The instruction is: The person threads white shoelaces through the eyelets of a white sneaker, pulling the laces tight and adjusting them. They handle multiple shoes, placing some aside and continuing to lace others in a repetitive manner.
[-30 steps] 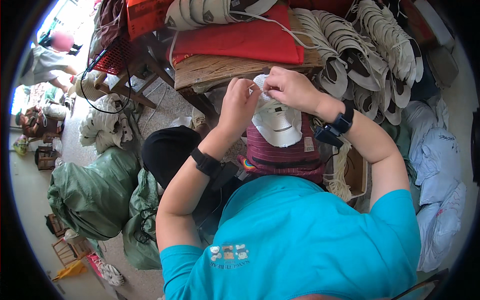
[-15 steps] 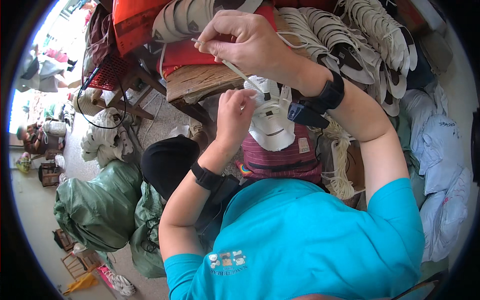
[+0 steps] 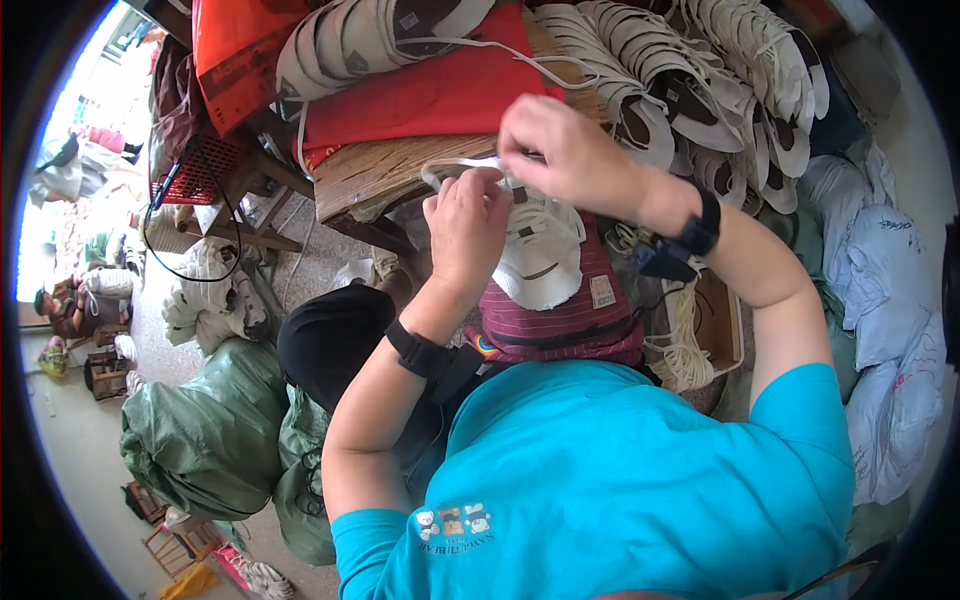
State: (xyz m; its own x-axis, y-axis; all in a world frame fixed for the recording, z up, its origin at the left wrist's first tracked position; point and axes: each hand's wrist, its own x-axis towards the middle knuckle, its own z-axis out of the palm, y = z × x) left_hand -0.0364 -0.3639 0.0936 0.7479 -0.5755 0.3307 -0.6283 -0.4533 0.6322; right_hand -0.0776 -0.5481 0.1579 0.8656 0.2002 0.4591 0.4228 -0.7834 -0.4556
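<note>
A white shoe upper (image 3: pixel 540 270) with a lace threaded across it lies over my lap, on maroon striped cloth (image 3: pixel 560 325). My left hand (image 3: pixel 466 225) is closed at the far left edge of the upper, its thumb and fingers pinched together there. Just right of it, my right hand (image 3: pixel 568 155) is curled and slightly blurred, its fingertips meeting the flat white shoelace (image 3: pixel 455 163). The lace bends in a loop above my left fingers. Its end is hidden among my fingertips.
A wooden table (image 3: pixel 375 170) with red cloth (image 3: pixel 420 110) stands ahead, bearing stacked beige uppers (image 3: pixel 360 45). More nested uppers (image 3: pixel 650 70) lie at the far right. Pale laces hang in a bundle (image 3: pixel 685 340) beside an open box (image 3: pixel 725 310). Green sacks (image 3: pixel 205 430) stand left.
My right hand has come down from above the table to beside my left hand. The shoelace, earlier pulled taut, now hangs in a loose loop. My left hand has hardly moved.
</note>
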